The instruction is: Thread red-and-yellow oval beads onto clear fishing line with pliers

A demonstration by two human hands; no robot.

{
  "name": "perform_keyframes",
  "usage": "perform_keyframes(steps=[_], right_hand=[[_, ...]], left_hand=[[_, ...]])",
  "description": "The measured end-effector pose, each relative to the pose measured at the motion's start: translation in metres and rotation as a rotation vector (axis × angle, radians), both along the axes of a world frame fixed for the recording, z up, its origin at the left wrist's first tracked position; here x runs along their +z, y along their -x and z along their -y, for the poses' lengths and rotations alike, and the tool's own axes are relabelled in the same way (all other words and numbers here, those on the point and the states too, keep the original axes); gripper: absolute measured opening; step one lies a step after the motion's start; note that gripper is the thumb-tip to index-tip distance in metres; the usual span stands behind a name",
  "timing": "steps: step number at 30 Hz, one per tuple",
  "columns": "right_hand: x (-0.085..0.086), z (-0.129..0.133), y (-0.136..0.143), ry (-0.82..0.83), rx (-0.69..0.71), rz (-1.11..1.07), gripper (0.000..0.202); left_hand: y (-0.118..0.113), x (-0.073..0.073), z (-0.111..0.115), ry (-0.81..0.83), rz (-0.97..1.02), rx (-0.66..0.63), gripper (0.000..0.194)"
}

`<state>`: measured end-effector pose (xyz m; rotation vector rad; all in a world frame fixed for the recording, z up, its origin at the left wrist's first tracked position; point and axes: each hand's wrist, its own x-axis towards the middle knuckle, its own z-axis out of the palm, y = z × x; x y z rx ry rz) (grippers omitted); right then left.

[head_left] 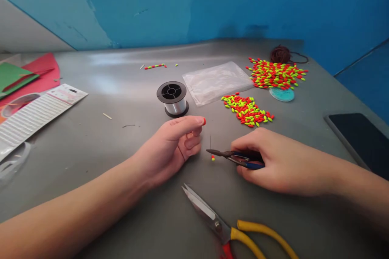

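My left hand (179, 141) pinches a small orange-red bead (204, 121) between thumb and forefinger, its other fingers curled in. To its right, my right hand (267, 162) is wrapped round needle-nose pliers (226, 154) with blue handles. The plier tips meet a thin upright wire (210, 141). Just below the tips, a small red and yellow-green bead piece (213, 158) hangs at the wire's lower end. The pinched bead is apart from the wire's top. Nearer to me lie open-bladed scissors (217, 226) with yellow handles.
Behind my hands stand a spool of clear line (176, 107), a plastic bag (217, 83) and two bead piles (247, 111). A phone (358, 137) lies right; brown yarn (280, 54) and a teal disc (282, 94) sit behind. Packaging (42, 115) and coloured sheets (45, 73) lie left.
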<state>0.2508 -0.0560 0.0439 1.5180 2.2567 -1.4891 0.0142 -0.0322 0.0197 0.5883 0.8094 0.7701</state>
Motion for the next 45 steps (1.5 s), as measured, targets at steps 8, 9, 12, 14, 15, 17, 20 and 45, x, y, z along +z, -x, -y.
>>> perform_keyframes(steps=[8, 9, 12, 14, 15, 17, 20, 45], right_hand=[[-0.011, 0.001, 0.003, -0.036, -0.047, 0.06, 0.024], [-0.011, 0.0, 0.004, -0.036, -0.046, 0.069, 0.024], [-0.012, 0.0, 0.004, -0.042, -0.033, 0.093, 0.024], [-0.011, 0.0, 0.004, -0.044, -0.023, 0.099, 0.023], [-0.011, 0.001, 0.003, -0.045, -0.019, 0.102, 0.023], [-0.011, 0.001, 0.003, -0.046, -0.01, 0.107, 0.022], [-0.011, 0.001, 0.002, -0.051, -0.003, 0.108, 0.022], [-0.01, 0.001, 0.006, -0.069, -0.002, 0.138, 0.021]], left_hand=[[0.003, -0.008, 0.0, -0.002, 0.052, -0.095, 0.021], [0.004, -0.009, 0.0, 0.001, 0.054, -0.105, 0.021], [0.004, -0.01, 0.0, 0.001, 0.059, -0.119, 0.021], [0.004, -0.01, 0.001, -0.005, 0.06, -0.116, 0.019], [0.004, -0.01, 0.001, -0.008, 0.059, -0.114, 0.018], [0.004, -0.01, 0.002, -0.01, 0.056, -0.111, 0.015], [0.004, -0.01, 0.002, -0.013, 0.057, -0.114, 0.016], [0.005, -0.01, 0.003, -0.039, 0.047, -0.122, 0.018]])
